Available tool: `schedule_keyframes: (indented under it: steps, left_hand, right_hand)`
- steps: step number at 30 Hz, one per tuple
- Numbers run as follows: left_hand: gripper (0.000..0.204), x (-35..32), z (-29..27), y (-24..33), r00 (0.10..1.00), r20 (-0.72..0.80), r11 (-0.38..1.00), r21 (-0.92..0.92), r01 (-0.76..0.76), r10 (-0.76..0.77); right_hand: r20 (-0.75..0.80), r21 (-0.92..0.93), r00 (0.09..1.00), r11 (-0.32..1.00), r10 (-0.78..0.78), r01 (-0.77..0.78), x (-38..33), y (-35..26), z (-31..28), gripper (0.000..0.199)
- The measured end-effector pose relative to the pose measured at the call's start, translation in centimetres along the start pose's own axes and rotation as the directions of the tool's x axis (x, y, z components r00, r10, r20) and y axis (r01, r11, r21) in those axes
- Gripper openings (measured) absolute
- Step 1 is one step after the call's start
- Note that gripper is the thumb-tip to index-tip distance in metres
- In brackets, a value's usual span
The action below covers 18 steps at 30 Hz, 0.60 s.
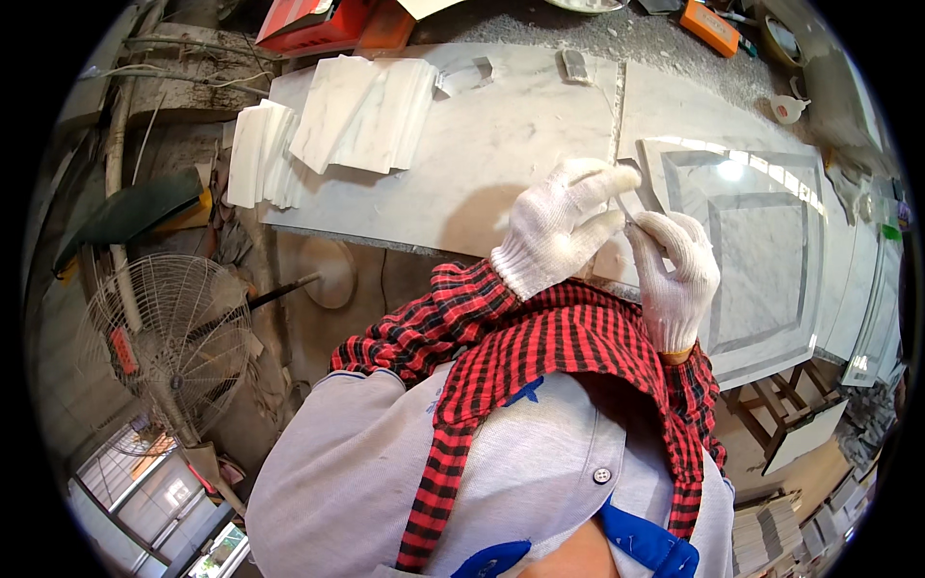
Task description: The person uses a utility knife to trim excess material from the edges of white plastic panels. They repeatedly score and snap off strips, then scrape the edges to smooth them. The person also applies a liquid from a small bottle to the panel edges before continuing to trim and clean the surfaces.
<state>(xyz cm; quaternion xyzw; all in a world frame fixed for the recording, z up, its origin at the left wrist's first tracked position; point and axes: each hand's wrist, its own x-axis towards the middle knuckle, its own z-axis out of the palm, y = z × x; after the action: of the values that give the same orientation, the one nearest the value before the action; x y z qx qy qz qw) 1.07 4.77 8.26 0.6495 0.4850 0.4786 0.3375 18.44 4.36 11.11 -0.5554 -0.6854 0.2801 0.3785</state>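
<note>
White knit work gloves cover both of my hands, which meet over the near edge of the marble work surface [462, 144]. My left hand [559, 222] pinches a small, thin, pale strip [629, 204] between thumb and fingertips. From the right, the curled fingers of my right hand [674, 275] close on the same strip; its exact kind is too small to tell. Just beyond the fingertips a dark grey sliver [649, 191] shows. Beside my right hand lies a polished marble panel [756, 250] with grey inlaid frames.
Stacked white marble pieces [371, 111] lie at the left, with a smaller stack [260, 154] beside them. A small grey block [574, 65] rests farther back. Red box [313, 24] and orange box [709, 27] stand behind. A caged fan [169, 337] is at the left.
</note>
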Motion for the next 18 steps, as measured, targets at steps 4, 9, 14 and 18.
schedule_keyframes:
  steps: [4,9,14,18]
  left_hand:
    - [0.027,-0.2,-0.6,-0.6,0.994,0.108,0.987,0.157,-0.022,0.005]
    - [0.023,-1.0,-0.5,-2.2,0.999,0.028,0.985,0.173,0.014,-0.019]
    - [0.026,-0.7,-1.1,-3.1,1.0,-0.008,0.981,0.192,-0.022,0.024]
    - [0.027,0.1,-1.0,-3.0,0.996,0.012,0.978,0.191,-0.084,0.083]
  right_hand:
    - [0.057,-0.035,0.998,0.999,0.006,-0.004,0.0,0.3,0.0,0.016]
    - [0.027,0.022,0.958,0.958,0.285,-0.285,0.2,2.3,-2.4,0.021]
    - [0.13,-0.071,0.804,0.814,0.581,-0.577,-1.2,6.8,-6.4,0.04]
    - [0.132,-0.563,0.799,0.708,0.587,-0.426,-0.6,3.3,-8.5,0.054]
